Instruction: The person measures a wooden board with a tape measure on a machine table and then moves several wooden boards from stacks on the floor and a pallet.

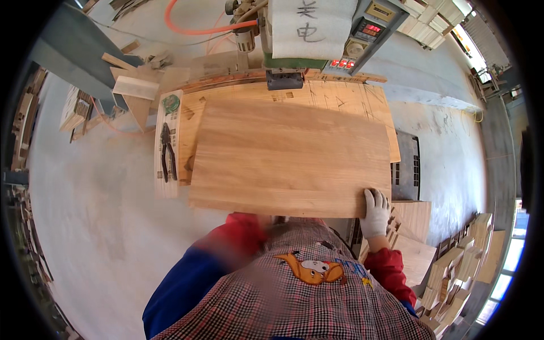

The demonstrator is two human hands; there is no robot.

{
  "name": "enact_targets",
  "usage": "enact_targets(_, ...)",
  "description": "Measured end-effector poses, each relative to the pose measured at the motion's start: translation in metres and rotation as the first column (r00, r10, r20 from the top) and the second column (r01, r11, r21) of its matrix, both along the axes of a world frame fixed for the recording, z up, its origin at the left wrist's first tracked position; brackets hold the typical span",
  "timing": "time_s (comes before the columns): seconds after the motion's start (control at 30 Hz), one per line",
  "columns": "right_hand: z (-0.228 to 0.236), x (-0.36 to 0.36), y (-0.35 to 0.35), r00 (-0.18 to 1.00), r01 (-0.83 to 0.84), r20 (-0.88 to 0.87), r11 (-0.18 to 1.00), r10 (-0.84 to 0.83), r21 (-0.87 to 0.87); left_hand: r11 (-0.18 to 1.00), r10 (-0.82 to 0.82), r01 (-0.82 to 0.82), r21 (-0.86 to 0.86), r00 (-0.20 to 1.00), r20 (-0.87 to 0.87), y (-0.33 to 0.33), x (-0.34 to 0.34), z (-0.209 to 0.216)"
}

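A wide wooden board [292, 158] lies over the worktable [340, 96], its near edge overhanging toward my body. My right hand [375, 215], in a white glove, grips the board's near right corner, with fingers over the top face. My left forearm, in a red and blue sleeve, reaches to the near edge left of centre. The left hand itself is hidden below the board, so its fingers do not show. Beyond the far edge stands a machine with a dark block-shaped head [284, 80] just above the table.
Black-handled pliers [168, 152] and a green roll [170, 103] lie on a narrow plank [166, 190] at the left. A control box [368, 31] with red displays is at the back. Stacked wood pieces [453, 272] stand at the near right. An orange hose [195, 27] curves behind.
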State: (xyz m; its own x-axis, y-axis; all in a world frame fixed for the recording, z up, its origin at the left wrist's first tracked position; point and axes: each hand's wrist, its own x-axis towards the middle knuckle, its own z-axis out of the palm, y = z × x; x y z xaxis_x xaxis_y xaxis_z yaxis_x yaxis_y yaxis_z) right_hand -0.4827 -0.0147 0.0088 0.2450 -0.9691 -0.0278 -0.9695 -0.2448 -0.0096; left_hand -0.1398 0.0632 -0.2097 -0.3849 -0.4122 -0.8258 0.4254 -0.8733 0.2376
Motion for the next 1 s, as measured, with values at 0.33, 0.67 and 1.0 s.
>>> enact_targets(0.33, -0.001, -0.031, -0.106, 0.958, -0.284, 0.039, 0.924, 0.283, 0.255, 0.717, 0.607, -0.687, -0.116, 0.534, 0.588, 0.035, 0.052, 0.046)
enact_targets(0.67, -0.001, -0.063, -0.140, 0.956, 0.138, -0.293, 0.930, -0.034, 0.341, 0.856, 0.013, 0.458, 0.238, -0.480, 0.877, 0.006, 0.064, 0.184)
enact_targets(1.0, -0.030, -0.053, -0.169, 0.998, 0.022, 0.045, 0.973, -0.034, 0.232, 0.752, -0.014, 0.577, 0.320, -0.471, 0.882, -0.048, 0.126, 0.201)
